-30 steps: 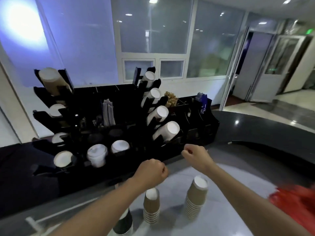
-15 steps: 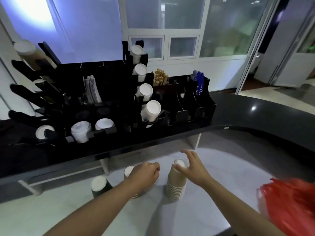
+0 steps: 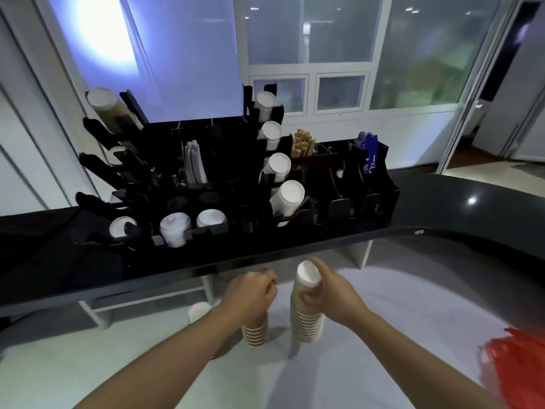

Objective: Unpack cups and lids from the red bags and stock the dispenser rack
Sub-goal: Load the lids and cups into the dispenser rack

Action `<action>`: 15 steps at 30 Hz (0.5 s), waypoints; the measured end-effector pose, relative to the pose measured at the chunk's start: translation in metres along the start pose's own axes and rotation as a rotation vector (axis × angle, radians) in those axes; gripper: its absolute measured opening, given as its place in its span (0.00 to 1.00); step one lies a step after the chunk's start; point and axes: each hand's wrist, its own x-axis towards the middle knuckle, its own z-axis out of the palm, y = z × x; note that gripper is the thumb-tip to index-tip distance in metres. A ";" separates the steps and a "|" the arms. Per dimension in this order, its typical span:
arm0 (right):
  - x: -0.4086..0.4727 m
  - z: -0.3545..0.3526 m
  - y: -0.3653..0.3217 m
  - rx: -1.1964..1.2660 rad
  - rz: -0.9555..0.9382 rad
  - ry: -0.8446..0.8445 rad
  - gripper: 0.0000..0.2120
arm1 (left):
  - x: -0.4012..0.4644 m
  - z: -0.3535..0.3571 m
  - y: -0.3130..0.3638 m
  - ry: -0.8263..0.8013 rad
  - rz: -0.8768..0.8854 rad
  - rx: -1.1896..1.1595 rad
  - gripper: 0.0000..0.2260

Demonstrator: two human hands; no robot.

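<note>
Two upside-down stacks of brown paper cups stand on the white lower counter. My right hand grips the upper part of the taller stack, tilting its top cups. My left hand is closed over the top of the shorter stack. A third stack stands further left, partly hidden by my left forearm. Above, on the dark upper counter, sits the black dispenser rack with white cups and lids in its slots. A red bag lies at the right edge.
The dark upper counter overhangs the white work surface just beyond my hands. Wooden stirrers and a blue packet sit in the rack's right compartments. Glass partitions and a door lie behind.
Both hands have come down from the rack to the stacks on the lower counter. My right hand has closed around the taller stack; my left has settled on the shorter one.
</note>
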 end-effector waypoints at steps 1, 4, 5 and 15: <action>0.004 -0.006 -0.018 -0.009 -0.040 0.013 0.43 | -0.001 -0.012 -0.007 0.051 0.004 -0.007 0.09; 0.015 -0.027 -0.080 -0.024 -0.160 0.065 0.44 | -0.001 -0.055 -0.033 0.170 -0.005 -0.036 0.09; 0.019 -0.033 -0.100 -0.027 -0.200 0.092 0.43 | -0.001 -0.071 -0.043 0.197 -0.003 -0.032 0.08; 0.064 -0.062 -0.292 0.038 -0.506 0.259 0.42 | -0.020 -0.213 -0.159 0.404 -0.069 0.066 0.08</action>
